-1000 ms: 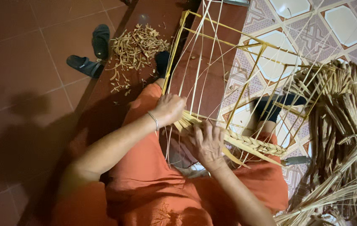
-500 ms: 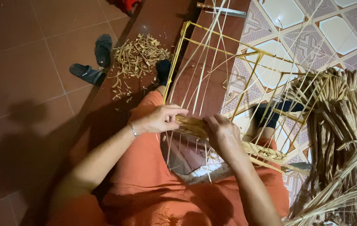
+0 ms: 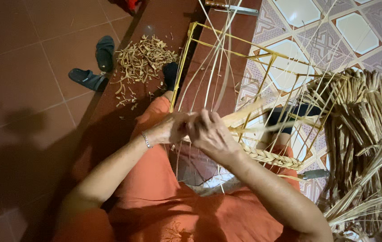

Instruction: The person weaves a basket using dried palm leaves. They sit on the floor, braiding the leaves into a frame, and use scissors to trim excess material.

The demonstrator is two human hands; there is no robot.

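Observation:
A yellow wire basket frame point(image 3: 262, 51) rests across my lap, with thin upright strands running through it. A braided straw band point(image 3: 269, 157) lies woven along its near edge. My left hand point(image 3: 169, 130) and my right hand point(image 3: 211, 133) meet at the left end of that band. Both pinch flat straw strands point(image 3: 249, 117) that trail off to the right. The fingers are closed on the straw, with the fingertips hidden behind the hands. A bracelet sits on my left wrist.
A big bundle of dried straw point(image 3: 366, 134) lies at the right. A pile of straw offcuts point(image 3: 144, 58) and two dark sandals point(image 3: 94, 67) sit on the red tile floor at the upper left. A knife point(image 3: 312, 174) lies near my right knee.
Both hands have drawn together at the left end of the braid, where they were a little apart before. The loose strands now swing out to the right.

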